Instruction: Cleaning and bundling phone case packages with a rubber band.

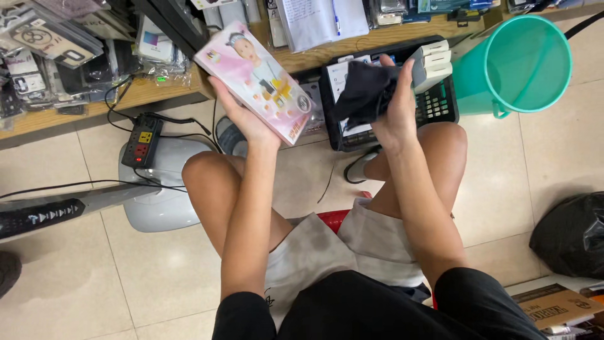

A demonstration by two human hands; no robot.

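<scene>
The person sits low over a floor of pale, glossy square tiles (82, 277), bare knees apart, with a low wooden shelf (145, 94) running along the top of the view, crowded with packaged phone cases and other small goods in clear wrappers. The left hand (242, 116) is cupped under a flat pink box (255, 79) with a cartoon figure printed on it, fingers wrapped round its lower edge, holding it tilted above the left knee. The right hand (396, 110) is closed around a crumpled dark cloth (365, 94), gripping it just above a black plastic basket (387, 104) that stands on the floor against the shelf; a small white box (431, 63) sits at the basket's far edge, close to the fingertips. Just right of the basket a teal plastic bucket (513, 63) lies tipped on its side, its mouth facing the viewer. To the left, a black power strip (142, 141) rests on the rounded grey-white base of some appliance (160, 189), cables trailing off over the tiles. At the right edge a black plastic bag (569, 233) slumps on the floor, with a cardboard box (553, 305) below it in the corner.
</scene>
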